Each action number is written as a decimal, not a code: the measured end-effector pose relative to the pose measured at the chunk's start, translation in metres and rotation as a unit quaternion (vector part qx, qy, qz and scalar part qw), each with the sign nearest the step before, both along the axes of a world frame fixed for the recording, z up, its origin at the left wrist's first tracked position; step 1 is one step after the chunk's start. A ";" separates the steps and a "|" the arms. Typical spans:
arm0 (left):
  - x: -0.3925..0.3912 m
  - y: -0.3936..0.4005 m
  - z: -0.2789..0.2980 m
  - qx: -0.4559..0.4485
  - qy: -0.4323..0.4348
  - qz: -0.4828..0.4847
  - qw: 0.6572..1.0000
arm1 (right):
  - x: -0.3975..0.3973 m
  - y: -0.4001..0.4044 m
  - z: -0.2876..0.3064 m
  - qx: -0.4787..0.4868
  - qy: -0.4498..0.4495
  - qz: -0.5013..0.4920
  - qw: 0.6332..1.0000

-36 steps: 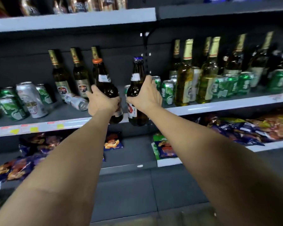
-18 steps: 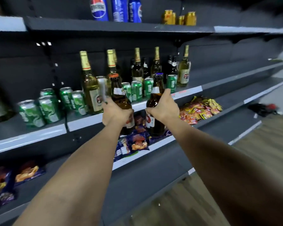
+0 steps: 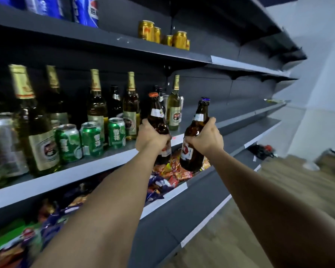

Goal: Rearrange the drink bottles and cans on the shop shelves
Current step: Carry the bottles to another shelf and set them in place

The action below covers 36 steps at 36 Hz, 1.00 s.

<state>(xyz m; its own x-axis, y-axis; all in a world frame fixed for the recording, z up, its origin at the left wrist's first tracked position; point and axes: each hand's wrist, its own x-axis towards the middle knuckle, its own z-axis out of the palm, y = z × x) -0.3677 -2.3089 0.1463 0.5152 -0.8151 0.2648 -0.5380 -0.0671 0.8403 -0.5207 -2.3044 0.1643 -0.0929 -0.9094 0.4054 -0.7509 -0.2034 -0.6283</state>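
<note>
My left hand (image 3: 150, 136) grips a brown bottle with an orange cap (image 3: 157, 115) around its body. My right hand (image 3: 207, 139) grips a second brown bottle with a blue cap (image 3: 198, 120), tilted a little to the right. Both bottles hang in the air in front of the middle shelf (image 3: 97, 167), near its right part. On that shelf stand several gold-foil beer bottles (image 3: 96, 105) and green cans (image 3: 91, 138). A pale gold-foil bottle (image 3: 174, 111) stands just behind the two held ones.
The upper shelf (image 3: 124, 43) carries blue Pepsi cans (image 3: 85, 12) and gold cans (image 3: 162, 34). Snack bags (image 3: 168, 175) fill the lower shelf. To the right the shelves (image 3: 249, 115) run bare toward a white wall. A wooden floor (image 3: 278, 190) lies below, with dark clutter (image 3: 261, 150) on it.
I have moved right along the shelves with both bottles still in my hands. The green cans and tall bottles slid to the left, and bare shelving came into view.
</note>
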 end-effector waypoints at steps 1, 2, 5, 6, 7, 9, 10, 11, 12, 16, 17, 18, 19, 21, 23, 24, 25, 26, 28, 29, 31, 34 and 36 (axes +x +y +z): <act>-0.007 -0.015 0.001 -0.007 -0.001 -0.003 1.000 | -0.006 -0.013 0.002 -0.004 -0.005 -0.003 1.000; -0.013 -0.029 0.002 -0.010 -0.002 -0.005 1.000 | -0.013 -0.027 0.004 -0.006 -0.011 -0.005 1.000; -0.030 -0.067 0.003 -0.006 -0.008 -0.006 1.000 | -0.032 -0.067 0.007 -0.005 -0.020 -0.010 1.000; -0.035 -0.080 0.003 -0.004 -0.012 -0.006 1.000 | -0.038 -0.081 0.007 -0.004 -0.023 -0.011 1.000; -0.041 -0.093 0.003 -0.003 -0.016 -0.005 1.000 | -0.044 -0.096 0.007 -0.003 -0.029 -0.012 1.000; -0.052 -0.118 0.003 -0.007 -0.021 -0.002 1.000 | -0.055 -0.126 0.006 -0.008 -0.035 -0.012 0.999; -0.057 -0.131 0.001 -0.010 -0.024 0.002 1.000 | -0.061 -0.141 0.005 -0.011 -0.037 -0.010 0.999; -0.066 -0.148 0.000 -0.014 -0.030 0.011 0.999 | -0.068 -0.160 0.005 -0.014 -0.040 -0.006 0.999; -0.071 -0.158 0.000 -0.016 -0.036 0.017 0.999 | -0.072 -0.173 0.005 -0.017 -0.041 -0.004 0.999; -0.102 -0.209 0.002 -0.025 -0.034 0.038 0.998 | -0.093 -0.236 0.003 -0.031 -0.054 0.024 0.998; -0.111 -0.223 0.002 -0.024 -0.031 0.046 0.998 | -0.098 -0.253 0.004 -0.032 -0.054 0.035 0.997; -0.120 -0.236 0.004 -0.023 -0.028 0.054 0.998 | -0.104 -0.269 0.006 -0.032 -0.051 0.046 0.997; -0.128 -0.248 0.005 -0.022 -0.029 0.062 0.997 | -0.109 -0.284 0.009 -0.032 -0.045 0.056 0.997; -0.144 -0.274 0.006 -0.019 -0.029 0.073 0.997 | -0.120 -0.314 0.014 -0.032 -0.029 0.078 0.996; -0.156 -0.298 0.008 -0.016 -0.018 0.082 0.996 | -0.129 -0.343 0.017 -0.031 -0.021 0.100 0.994; -0.161 -0.309 0.008 -0.015 -0.017 0.090 0.996 | -0.133 -0.356 0.017 -0.032 -0.019 0.111 0.993; -0.166 -0.319 0.008 -0.014 -0.019 0.099 0.995 | -0.137 -0.369 0.017 -0.031 -0.019 0.122 0.992; -0.170 -0.329 0.007 -0.013 -0.021 0.105 0.994 | -0.141 -0.382 0.017 -0.031 -0.019 0.133 0.990; -0.178 -0.345 0.005 -0.003 -0.021 0.120 0.993 | -0.147 -0.403 0.015 -0.028 -0.020 0.152 0.988; -0.180 -0.353 0.004 0.010 -0.024 0.131 0.991 | -0.149 -0.413 0.014 -0.024 -0.021 0.159 0.987; -0.184 -0.366 0.002 0.038 -0.038 0.150 0.987 | -0.151 -0.430 0.010 -0.012 -0.024 0.168 0.985; -0.185 -0.382 0.006 0.060 -0.059 0.165 0.983 | -0.152 -0.452 0.004 0.002 -0.033 0.176 0.984; -0.183 -0.393 0.008 0.059 -0.059 0.169 0.982 | -0.150 -0.463 0.001 0.008 -0.037 0.180 0.983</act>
